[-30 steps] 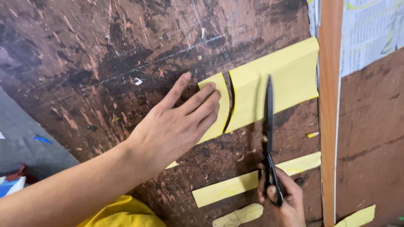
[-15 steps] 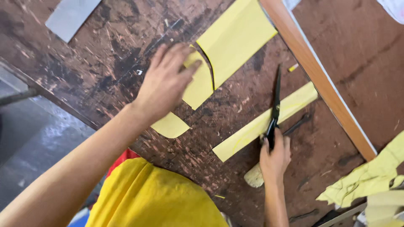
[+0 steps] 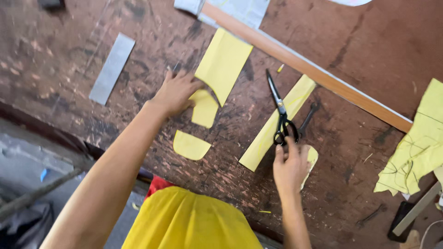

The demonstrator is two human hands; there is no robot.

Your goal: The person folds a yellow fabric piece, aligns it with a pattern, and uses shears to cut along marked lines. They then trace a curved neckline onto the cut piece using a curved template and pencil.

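Left hand (image 3: 175, 92) flat, fingers spread, pinning curved-cut yellow paper sheet (image 3: 224, 62) to scarred brown wooden bench (image 3: 69, 41); right hand (image 3: 290, 166) loosely touching handles of black steel scissors (image 3: 279, 110) lying across yellow strip (image 3: 277, 122), blades closed, parked clear of cut

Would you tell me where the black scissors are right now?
In the head view, the black scissors lie right of centre on the wooden table, across a long yellow strip, handles at the right hand.

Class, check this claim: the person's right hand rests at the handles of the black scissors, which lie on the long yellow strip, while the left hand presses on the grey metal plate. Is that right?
One detail is wrong. In the head view the left hand presses on the yellow cut sheet pieces, not the grey metal plate, which lies apart, untouched. The rest stands: the right hand rests at the handles of the black scissors, which lie on the long yellow strip.
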